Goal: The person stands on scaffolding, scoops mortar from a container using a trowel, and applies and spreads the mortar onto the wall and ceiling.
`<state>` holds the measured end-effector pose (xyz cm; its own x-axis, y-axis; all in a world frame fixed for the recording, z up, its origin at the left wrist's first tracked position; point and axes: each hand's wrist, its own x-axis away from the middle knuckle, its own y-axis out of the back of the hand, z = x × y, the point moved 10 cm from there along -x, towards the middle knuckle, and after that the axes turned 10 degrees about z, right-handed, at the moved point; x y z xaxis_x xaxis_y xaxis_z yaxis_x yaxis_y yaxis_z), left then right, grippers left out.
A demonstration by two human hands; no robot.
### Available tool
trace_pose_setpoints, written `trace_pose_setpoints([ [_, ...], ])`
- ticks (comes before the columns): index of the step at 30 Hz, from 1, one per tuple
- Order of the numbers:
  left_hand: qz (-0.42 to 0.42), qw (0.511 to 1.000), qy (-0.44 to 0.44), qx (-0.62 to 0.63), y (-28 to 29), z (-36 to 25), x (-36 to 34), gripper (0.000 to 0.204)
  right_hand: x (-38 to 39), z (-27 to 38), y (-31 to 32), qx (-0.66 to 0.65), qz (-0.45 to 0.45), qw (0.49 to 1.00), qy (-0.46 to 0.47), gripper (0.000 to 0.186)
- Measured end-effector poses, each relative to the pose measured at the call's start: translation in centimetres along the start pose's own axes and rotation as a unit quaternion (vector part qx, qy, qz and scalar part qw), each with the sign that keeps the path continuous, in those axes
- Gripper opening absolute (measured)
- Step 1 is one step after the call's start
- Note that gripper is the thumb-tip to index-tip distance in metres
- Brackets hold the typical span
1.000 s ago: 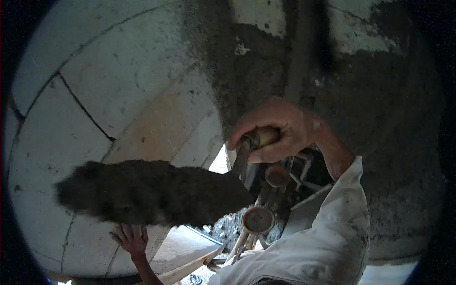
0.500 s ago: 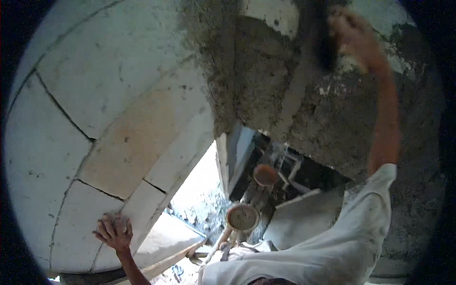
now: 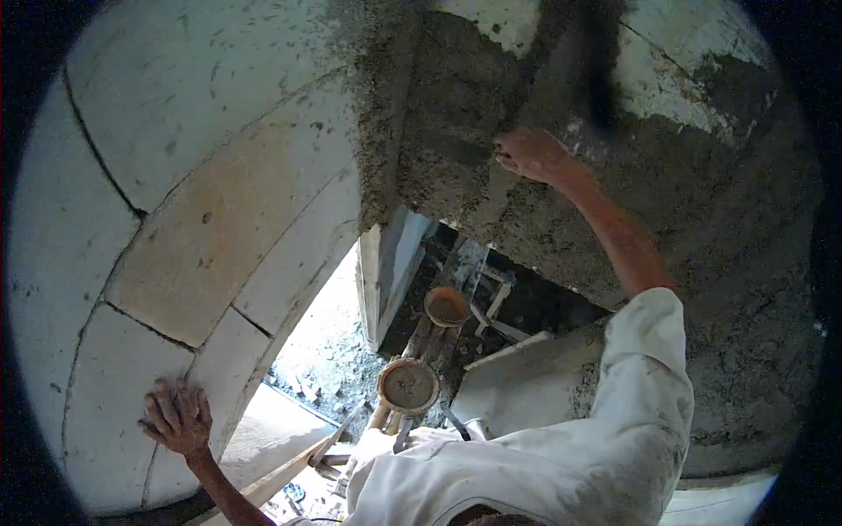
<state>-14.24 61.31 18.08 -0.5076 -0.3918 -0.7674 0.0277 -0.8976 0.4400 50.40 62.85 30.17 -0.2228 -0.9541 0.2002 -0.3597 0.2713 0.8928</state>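
trowel (image 3: 586,66), two hands, two pans

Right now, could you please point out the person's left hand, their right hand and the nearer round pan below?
left hand (image 3: 178,419): head view, back of the hand.
right hand (image 3: 531,154): head view, knuckles.
nearer round pan (image 3: 409,386): head view, its inside.
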Motion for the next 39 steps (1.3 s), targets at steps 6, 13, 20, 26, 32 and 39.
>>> trace_pose_setpoints([
  [6,0.0,1.0,-0.002,-0.01,0.9,-0.1,-1.1,0.044,-5.2,-5.4,-0.5,-0.085,-0.141,0.985,0.054,0.042],
  [13,0.0,1.0,0.0,0.0,0.6,-0.1,-1.0,0.04,-2.1,-11.5,4.6,-0.229,-0.215,0.932,0.18,0.039],
  [20,0.006,1.0,-0.003,-0.017,1.4,0.3,-0.9,0.036,4.6,-6.8,12.3,0.093,-0.361,0.927,0.04,0.037],
  [26,-0.013,1.0,-0.004,0.004,1.4,-0.1,-1.4,0.038,9.1,-0.6,12.8,-0.026,-0.3,0.953,-0.025,0.035],
  [32,0.012,1.0,-0.004,-0.018,1.4,-0.3,-1.6,0.041,15.4,12.0,11.8,-0.243,-0.251,0.924,0.153,0.032],
  [39,0.01,0.999,-0.023,-0.021,2.0,-0.8,-1.7,0.041,11.1,7.2,-1.6,-0.612,-0.063,0.784,0.083,0.024],
])
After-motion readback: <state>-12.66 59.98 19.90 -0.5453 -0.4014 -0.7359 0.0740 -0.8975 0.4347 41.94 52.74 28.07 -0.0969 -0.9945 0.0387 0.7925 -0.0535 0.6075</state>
